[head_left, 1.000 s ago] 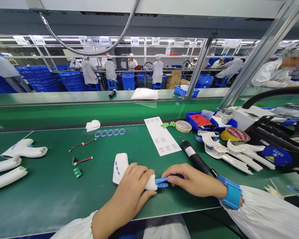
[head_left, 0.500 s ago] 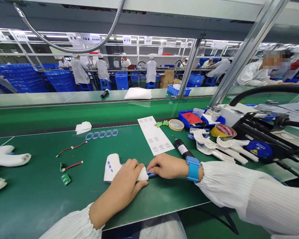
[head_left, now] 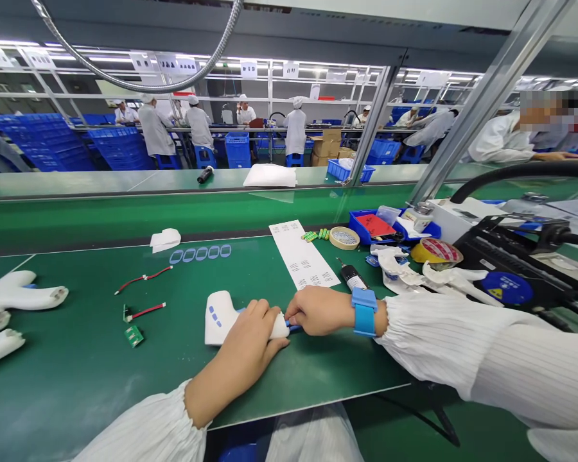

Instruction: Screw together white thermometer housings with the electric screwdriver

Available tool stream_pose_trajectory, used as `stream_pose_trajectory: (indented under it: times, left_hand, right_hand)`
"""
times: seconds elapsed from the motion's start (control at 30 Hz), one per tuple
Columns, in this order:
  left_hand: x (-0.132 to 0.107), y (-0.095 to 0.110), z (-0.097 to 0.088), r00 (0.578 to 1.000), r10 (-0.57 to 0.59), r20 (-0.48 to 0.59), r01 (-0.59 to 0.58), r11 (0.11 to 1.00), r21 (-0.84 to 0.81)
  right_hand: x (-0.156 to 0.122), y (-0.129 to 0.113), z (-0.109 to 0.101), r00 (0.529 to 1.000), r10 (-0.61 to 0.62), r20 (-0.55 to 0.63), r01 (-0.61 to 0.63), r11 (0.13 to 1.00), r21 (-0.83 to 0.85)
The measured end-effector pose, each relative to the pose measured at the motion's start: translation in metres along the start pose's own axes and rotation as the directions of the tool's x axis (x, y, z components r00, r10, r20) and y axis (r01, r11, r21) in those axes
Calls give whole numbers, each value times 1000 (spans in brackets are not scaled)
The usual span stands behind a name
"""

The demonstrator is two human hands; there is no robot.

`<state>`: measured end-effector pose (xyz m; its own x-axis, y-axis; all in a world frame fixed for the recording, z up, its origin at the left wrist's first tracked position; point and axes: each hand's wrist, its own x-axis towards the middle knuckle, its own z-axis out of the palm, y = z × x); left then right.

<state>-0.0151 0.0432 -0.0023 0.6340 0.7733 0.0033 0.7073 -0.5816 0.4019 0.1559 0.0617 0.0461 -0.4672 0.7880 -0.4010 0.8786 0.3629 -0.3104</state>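
A white gun-shaped thermometer housing (head_left: 218, 316) with small blue buttons lies on its side on the green bench. My left hand (head_left: 251, 339) is wrapped over its handle and presses it to the bench. At the handle's right end, my right hand (head_left: 322, 312) pinches a narrow blue part (head_left: 293, 327), partly covered by the fingers. Its far end meets the handle opening; how deep it sits is hidden. Left of the housing lie a small green circuit board (head_left: 134, 335) and a red wire lead (head_left: 147, 312).
More white housings (head_left: 33, 297) lie at the left edge. Several blue rings (head_left: 201, 253) form a row near a label sheet (head_left: 304, 255). Behind my right hand are a black electric screwdriver (head_left: 352, 277), a tape roll (head_left: 344, 238), blue bins (head_left: 361, 224) and white shell pieces (head_left: 399, 269).
My right hand has moved slightly left against the handle end, and less of the blue part shows. My left hand keeps its hold. The whole view has shifted a little.
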Motion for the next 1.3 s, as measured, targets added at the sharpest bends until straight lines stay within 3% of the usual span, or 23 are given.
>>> stream_pose_trajectory:
  times: [0.2, 0.4, 0.5, 0.57, 0.63, 0.67, 0.73, 0.8, 0.87, 0.93, 1.0, 1.03, 1.13, 1.2, 1.3]
  left_hand:
    - [3, -1, -4, 1000, -1, 7, 1, 1000, -8]
    - [4, -5, -3, 1000, -4, -2, 4, 1000, -19]
    - [-7, -11, -17, 996, -39, -85, 30, 995, -96]
    - [-19, -17, -34, 968, -126, -216, 64, 960, -272]
    - [-31, -20, -53, 885, -302, -355, 54, 822, -566]
    - [-35, -20, -61, 824, -409, -393, 0, 693, -721]
    - [-38, -17, -74, 695, -608, -384, -196, 353, -915]
    - [-33, -10, -79, 613, -737, -285, -382, 39, -923]
    - [-22, -3, -77, 615, -778, -129, -438, -201, -876]
    - [-12, -1, -68, 666, -746, -16, -391, -331, -859]
    - [-9, -4, -54, 708, -706, 20, -310, -336, -890]
    - [-10, -7, -46, 710, -704, 23, -279, -311, -909]
    - [-22, -16, -16, 666, -745, 18, -231, -230, -945]
    - [-34, -19, 3, 645, -763, -36, -226, -146, -963]
    - [-47, -20, 22, 659, -740, -132, -227, -29, -973]
  right_hand:
    - [4, -6, -7, 1000, 14, -3, -14, 997, -77]
    - [4, 5, -11, 997, -79, 0, 79, 996, -40]
    - [-10, 23, -10, 995, -62, -84, 60, 998, -35]
    - [-24, 37, -4, 988, -18, -152, 11, 999, -44]
    - [-36, 47, 4, 976, 40, -214, -57, 996, -73]
    - [-41, 48, 9, 966, 56, -253, -82, 992, -94]
    - [-47, 42, 18, 933, -6, -361, -41, 992, -122]
    - [-45, 25, 25, 865, -183, -467, 130, 981, -144]
    - [-36, 5, 29, 758, -374, -534, 330, 927, -181]
    - [-24, -12, 28, 663, -498, -559, 473, 857, -203]
    - [-11, -20, 21, 614, -534, -581, 559, 814, -157]
    - [-6, -20, 14, 623, -504, -598, 564, 820, -104]
    - [3, -14, -16, 740, -284, -609, 383, 923, 36]
    - [7, -9, -37, 766, -181, -617, 271, 961, 54]
    - [16, -2, -58, 672, -140, -727, 282, 956, 76]
